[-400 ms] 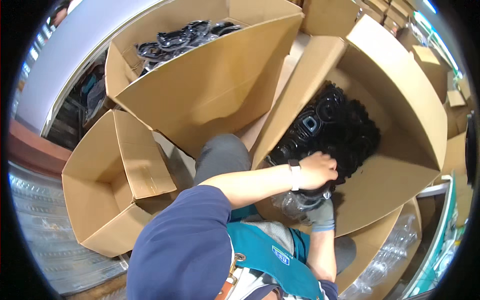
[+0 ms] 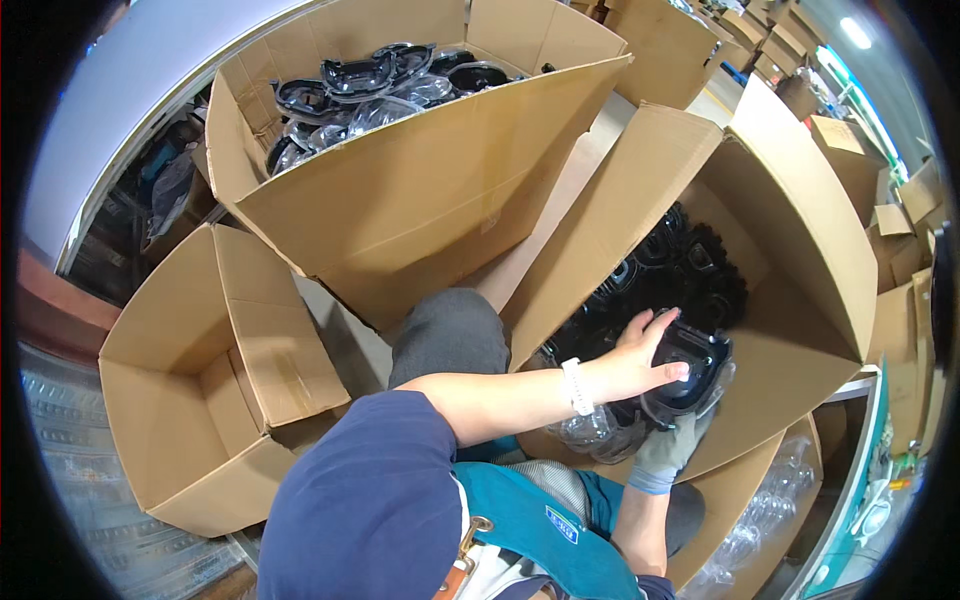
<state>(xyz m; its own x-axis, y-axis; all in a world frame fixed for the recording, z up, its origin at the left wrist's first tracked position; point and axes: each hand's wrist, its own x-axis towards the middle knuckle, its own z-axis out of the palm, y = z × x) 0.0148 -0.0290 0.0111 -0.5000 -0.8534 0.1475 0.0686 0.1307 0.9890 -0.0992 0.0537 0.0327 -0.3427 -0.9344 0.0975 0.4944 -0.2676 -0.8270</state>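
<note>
The bare left hand (image 2: 640,358), a white band at its wrist, reaches across the body and lies flat with fingers spread on top of a black moulded plastic tray (image 2: 690,375), pressing rather than gripping. Underneath, the right hand (image 2: 665,455) in a grey-and-blue work glove cups the same tray from below, fingers curled up round its lower edge together with some crumpled clear plastic film (image 2: 590,430). The tray sits at the mouth of the big open brown cardboard box (image 2: 800,230) on the person's right, just in front of a heap of more black plastic parts (image 2: 690,270) piled deeper inside. Straight ahead stands a second large cardboard box (image 2: 420,200), loaded with black-rimmed clear plastic pieces (image 2: 370,85). Off to the left sits a smaller cardboard box (image 2: 170,420) with its flaps open. A teal apron (image 2: 530,530) shows at the bottom.
</note>
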